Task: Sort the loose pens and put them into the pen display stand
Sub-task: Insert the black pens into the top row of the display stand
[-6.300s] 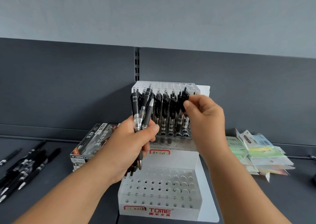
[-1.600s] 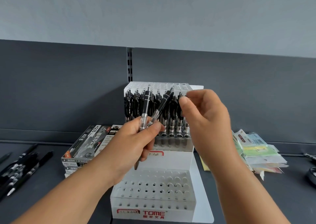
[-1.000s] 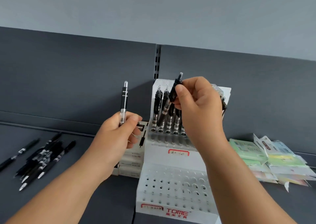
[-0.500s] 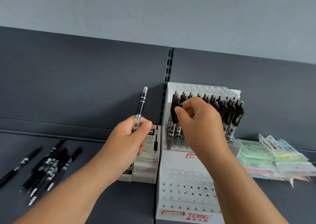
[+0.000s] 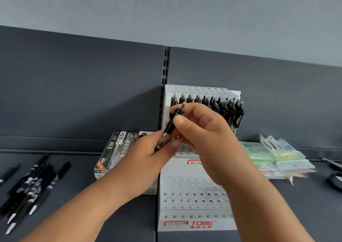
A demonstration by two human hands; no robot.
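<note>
The left hand pinched the black pen low down. The right hand pinched its top, before the white stand.

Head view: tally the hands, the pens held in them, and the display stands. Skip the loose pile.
Hands: 2, left hand and right hand
Held pen: 1, gripped by both hands
Display stand: 1
Total: 4

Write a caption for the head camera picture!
The left hand and right hand hold one black pen in front of the pen stand; loose pens lie at the left.
</note>
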